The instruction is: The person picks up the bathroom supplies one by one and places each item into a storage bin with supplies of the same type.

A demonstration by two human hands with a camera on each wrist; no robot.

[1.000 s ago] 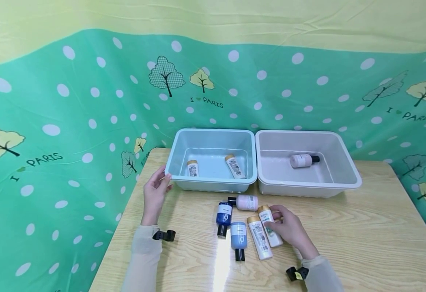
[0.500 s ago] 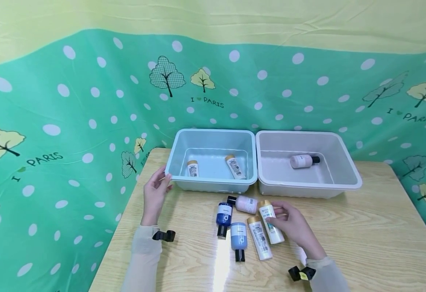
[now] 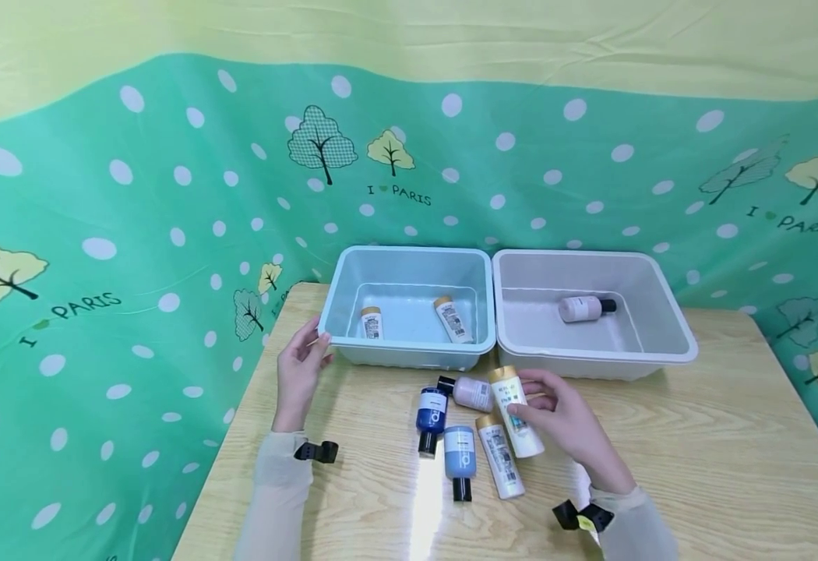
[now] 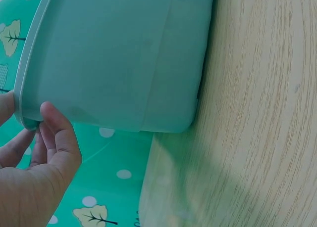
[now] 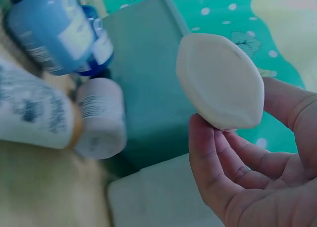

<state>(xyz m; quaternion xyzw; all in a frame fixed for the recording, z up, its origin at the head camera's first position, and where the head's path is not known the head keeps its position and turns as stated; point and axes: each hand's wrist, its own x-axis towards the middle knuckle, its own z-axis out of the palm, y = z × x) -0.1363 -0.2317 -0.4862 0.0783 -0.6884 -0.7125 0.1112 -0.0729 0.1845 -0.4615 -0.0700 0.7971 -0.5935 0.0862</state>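
A light wooden table (image 3: pixel 696 467) with pale grain is standing in front of a fabric backdrop (image 3: pixel 135 234). A bright patch of overhead light (image 3: pixel 428 499) is glaring off the tabletop near its front edge. The backdrop is hanging behind the table and wrapping round its left and right sides. Its upper band (image 3: pixel 451 31) is showing plain pale yellow, creased in long folds. The lower part is showing green with white dots, small tree drawings (image 3: pixel 321 144) in green and yellow, and the words "I PARIS" with a heart printed repeatedly. The lighting is falling even and soft, casting only faint shadows on the wood.
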